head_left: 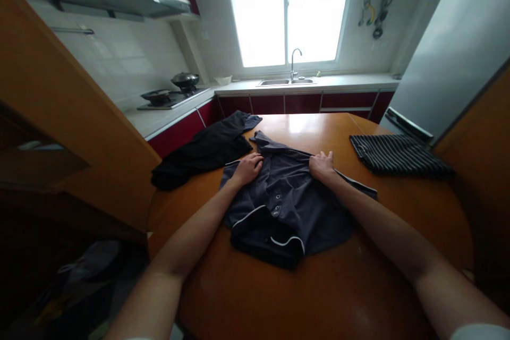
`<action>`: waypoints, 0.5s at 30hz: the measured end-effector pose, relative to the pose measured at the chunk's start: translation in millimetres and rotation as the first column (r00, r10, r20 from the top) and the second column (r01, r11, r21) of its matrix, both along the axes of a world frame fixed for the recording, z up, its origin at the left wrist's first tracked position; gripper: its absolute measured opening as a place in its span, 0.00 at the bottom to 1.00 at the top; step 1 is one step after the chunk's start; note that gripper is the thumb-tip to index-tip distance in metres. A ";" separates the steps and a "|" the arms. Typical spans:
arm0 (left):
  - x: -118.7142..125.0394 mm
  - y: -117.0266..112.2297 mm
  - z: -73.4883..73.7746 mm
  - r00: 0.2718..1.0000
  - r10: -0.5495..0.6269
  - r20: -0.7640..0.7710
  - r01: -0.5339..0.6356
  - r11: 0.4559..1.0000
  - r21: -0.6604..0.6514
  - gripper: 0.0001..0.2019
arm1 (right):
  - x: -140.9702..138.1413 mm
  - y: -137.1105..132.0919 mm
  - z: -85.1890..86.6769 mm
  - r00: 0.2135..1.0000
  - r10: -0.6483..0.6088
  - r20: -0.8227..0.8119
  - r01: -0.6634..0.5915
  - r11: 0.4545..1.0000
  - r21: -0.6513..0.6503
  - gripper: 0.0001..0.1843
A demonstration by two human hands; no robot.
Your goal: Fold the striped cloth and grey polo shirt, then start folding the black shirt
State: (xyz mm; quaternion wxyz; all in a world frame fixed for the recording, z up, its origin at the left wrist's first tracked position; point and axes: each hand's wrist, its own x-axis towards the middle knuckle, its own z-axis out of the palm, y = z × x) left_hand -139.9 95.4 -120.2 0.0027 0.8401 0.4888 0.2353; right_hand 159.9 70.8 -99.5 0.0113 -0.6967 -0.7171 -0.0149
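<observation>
A dark grey polo shirt [285,199] with white piping and a buttoned placket lies spread on the round wooden table [319,297], its collar toward me. My left hand [247,167] rests on the shirt's far left part, fingers curled and gripping the fabric. My right hand [322,166] sits on the far right part, fingers bent onto the cloth in the same way. Both forearms reach across the table from its near edge.
A black garment [203,151] lies crumpled at the table's far left. A folded striped cloth [396,155] sits at the far right. Behind are a kitchen counter with sink [285,82], a stove with pans [171,94], a window and a grey fridge [450,58].
</observation>
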 end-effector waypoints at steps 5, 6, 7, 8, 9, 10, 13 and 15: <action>0.0 1.3 -7.9 0.987 -0.022 -0.161 0.005 0.995 -0.104 0.23 | 3.7 0.4 0.6 0.984 -0.158 0.085 0.165 0.983 -0.078 0.20; -0.1 1.8 -8.7 0.985 -0.022 -0.173 0.004 0.995 -0.105 0.23 | 4.1 -0.9 -1.0 0.983 -0.163 0.081 0.169 0.983 -0.074 0.20; -0.3 2.2 -9.1 0.983 -0.022 -0.182 0.003 0.995 -0.103 0.24 | 4.4 -2.4 -2.9 0.983 -0.170 0.065 0.174 0.983 -0.060 0.20; -0.4 2.7 -9.4 0.982 -0.022 -0.187 0.003 0.995 -0.100 0.24 | 4.7 -3.9 -5.0 0.984 -0.176 0.039 0.177 0.984 -0.030 0.20; -0.5 3.1 -9.5 0.982 -0.022 -0.189 0.004 0.995 -0.096 0.24 | 5.1 -5.2 -7.1 0.985 -0.173 0.001 0.173 0.985 0.021 0.21; -0.6 3.4 -9.4 0.982 -0.021 -0.186 0.004 0.996 -0.092 0.24 | 5.4 -5.8 -8.8 0.987 -0.153 -0.050 0.156 0.984 0.082 0.22; -0.5 3.7 -8.9 0.987 -0.017 -0.160 0.004 0.997 -0.082 0.23 | 5.8 -0.4 -9.0 0.968 0.005 -0.252 0.046 0.979 0.199 0.23; -0.1 3.5 -8.5 0.989 -0.020 -0.150 0.008 0.997 -0.079 0.23 | 4.7 11.3 -4.3 0.932 0.086 -0.353 -0.023 0.984 0.178 0.23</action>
